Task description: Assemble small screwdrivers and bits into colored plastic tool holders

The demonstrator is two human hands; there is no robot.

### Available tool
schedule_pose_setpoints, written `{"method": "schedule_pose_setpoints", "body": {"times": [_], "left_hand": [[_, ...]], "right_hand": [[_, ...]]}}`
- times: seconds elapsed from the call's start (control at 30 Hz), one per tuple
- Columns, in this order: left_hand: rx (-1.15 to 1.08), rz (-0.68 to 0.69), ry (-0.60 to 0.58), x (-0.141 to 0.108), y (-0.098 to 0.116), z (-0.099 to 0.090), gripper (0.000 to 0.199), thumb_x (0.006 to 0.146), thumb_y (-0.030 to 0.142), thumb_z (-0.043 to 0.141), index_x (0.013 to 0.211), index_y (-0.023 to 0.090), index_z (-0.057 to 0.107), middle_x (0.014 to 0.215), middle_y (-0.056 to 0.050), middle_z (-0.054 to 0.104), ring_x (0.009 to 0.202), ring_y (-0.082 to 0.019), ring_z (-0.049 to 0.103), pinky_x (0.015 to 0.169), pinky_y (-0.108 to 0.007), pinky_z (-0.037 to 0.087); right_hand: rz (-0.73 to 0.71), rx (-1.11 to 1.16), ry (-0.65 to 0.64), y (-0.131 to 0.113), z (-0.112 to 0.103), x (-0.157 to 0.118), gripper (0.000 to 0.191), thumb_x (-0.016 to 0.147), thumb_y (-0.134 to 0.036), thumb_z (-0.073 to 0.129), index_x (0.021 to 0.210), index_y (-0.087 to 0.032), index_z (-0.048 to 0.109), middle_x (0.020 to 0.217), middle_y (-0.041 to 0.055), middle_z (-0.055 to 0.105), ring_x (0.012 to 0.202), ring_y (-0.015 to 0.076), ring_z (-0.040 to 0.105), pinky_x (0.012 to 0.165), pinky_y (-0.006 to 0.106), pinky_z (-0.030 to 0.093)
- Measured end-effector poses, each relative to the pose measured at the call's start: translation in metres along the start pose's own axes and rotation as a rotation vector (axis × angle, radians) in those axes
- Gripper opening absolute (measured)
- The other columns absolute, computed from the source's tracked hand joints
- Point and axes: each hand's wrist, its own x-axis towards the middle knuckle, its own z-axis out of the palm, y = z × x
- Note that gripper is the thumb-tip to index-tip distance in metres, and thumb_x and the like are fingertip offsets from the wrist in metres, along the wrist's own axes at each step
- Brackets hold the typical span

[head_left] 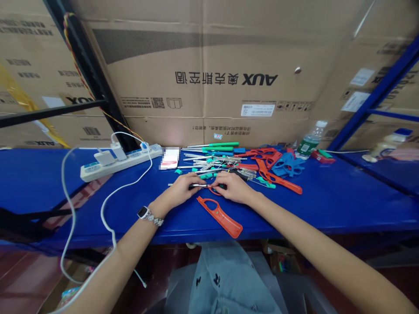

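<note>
My left hand (183, 188) is closed, fingertips pinching a thin metal tube (197, 186) that sticks out on both sides of the hand. Against its right end sits a red plastic handle piece (215, 191) with a finger loop, like the handle of a long stick lighter. My right hand (233, 187) is closed on that piece and covers most of it. The two hands almost meet just above the tabletop. Nearer to me lies a loose red handle half (225, 219), hollow side up, with an oval hole at one end.
Behind the hands is a pile of metal rods (211, 163), green-handled tools (222, 144), red handle halves (276, 176) and blue handle halves (288, 165). A power strip (121, 162) with a white cable (106, 205) is at left. A bottle (309, 141) stands at right, before a cardboard box (209, 56).
</note>
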Motion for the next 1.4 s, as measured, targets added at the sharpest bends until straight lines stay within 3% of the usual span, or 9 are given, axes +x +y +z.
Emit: {"method": "schedule_pose_setpoints", "body": {"times": [0.13,0.3,0.47,0.63,0.77,0.93,1.17,1.3,1.4], "left_hand": [[0.091,-0.074,0.009,-0.003,-0.001,-0.003,0.027,0.088,0.016,0.063,0.112,0.021,0.073,0.11,-0.007,0.067,0.1,-0.022,0.068,0.092,-0.039,0.056],[0.108,-0.056,-0.044,-0.003,-0.002,-0.004,0.023,0.094,0.014,0.059,0.109,0.022,0.075,0.106,-0.008,0.069,0.1,-0.023,0.067,0.089,-0.038,0.055],[0.099,-0.023,-0.038,-0.004,-0.002,-0.005,0.025,0.098,0.016,0.058,0.114,0.024,0.076,0.108,-0.008,0.069,0.098,-0.022,0.067,0.089,-0.037,0.055],[0.096,0.038,-0.045,-0.003,-0.002,-0.005,0.028,0.101,0.019,0.054,0.116,0.025,0.077,0.102,-0.009,0.068,0.094,-0.021,0.066,0.085,-0.035,0.056],[0.109,0.007,-0.05,-0.003,-0.005,-0.002,0.029,0.101,0.02,0.054,0.119,0.025,0.077,0.104,-0.009,0.068,0.095,-0.022,0.066,0.086,-0.036,0.055],[0.12,-0.007,-0.052,-0.003,-0.003,-0.003,0.027,0.101,0.021,0.056,0.116,0.023,0.077,0.105,-0.009,0.07,0.095,-0.022,0.067,0.087,-0.036,0.056],[0.16,0.029,-0.05,-0.003,0.002,-0.003,0.028,0.1,0.016,0.054,0.113,0.022,0.077,0.102,-0.009,0.068,0.095,-0.022,0.066,0.086,-0.036,0.055],[0.199,0.015,-0.013,-0.001,0.0,-0.003,0.027,0.099,0.014,0.056,0.116,0.022,0.076,0.102,-0.008,0.066,0.098,-0.022,0.064,0.09,-0.037,0.055],[0.264,-0.005,0.005,0.0,0.001,-0.002,0.028,0.099,0.013,0.055,0.117,0.02,0.075,0.102,-0.009,0.065,0.1,-0.024,0.063,0.091,-0.039,0.055]], "right_hand": [[0.009,0.0,0.0,-0.001,-0.002,0.0,0.013,0.089,-0.009,0.066,0.088,-0.02,0.075,0.091,0.0047,0.073,0.091,0.0189,0.064,0.081,0.032,0.049],[0.02,-0.076,-0.035,-0.007,-0.01,0.01,0.007,0.091,-0.017,0.068,0.09,-0.019,0.075,0.092,0.0057,0.072,0.094,0.021,0.063,0.083,0.034,0.048],[-0.006,-0.126,-0.13,-0.011,-0.013,0.024,0.009,0.09,-0.013,0.07,0.09,-0.02,0.076,0.093,0.0064,0.07,0.094,0.022,0.061,0.082,0.035,0.047],[0.006,-0.03,-0.059,-0.007,-0.005,0.02,0.011,0.092,-0.012,0.067,0.087,-0.019,0.075,0.093,0.0058,0.069,0.095,0.0207,0.06,0.084,0.035,0.046],[0.02,-0.007,-0.019,-0.005,0.0,0.014,0.011,0.093,-0.013,0.066,0.087,-0.019,0.074,0.094,0.0057,0.069,0.096,0.021,0.059,0.086,0.035,0.046],[0.027,-0.036,0.021,-0.009,0.003,0.011,0.003,0.09,-0.017,0.071,0.089,-0.018,0.074,0.094,0.0062,0.069,0.096,0.0218,0.059,0.085,0.036,0.047],[-0.039,-0.145,0.009,-0.013,0.006,0.015,0.011,0.092,-0.016,0.069,0.081,-0.017,0.071,0.086,0.0061,0.067,0.091,0.0213,0.057,0.081,0.035,0.045],[0.047,-0.135,0.039,-0.014,0.004,0.015,0.003,0.088,-0.02,0.074,0.087,-0.018,0.071,0.09,0.0051,0.067,0.091,0.0205,0.058,0.08,0.034,0.045],[0.122,-0.139,0.051,-0.017,0.004,0.012,0.009,0.088,-0.025,0.073,0.094,-0.018,0.071,0.095,0.0067,0.067,0.094,0.0215,0.059,0.081,0.034,0.047]]}}
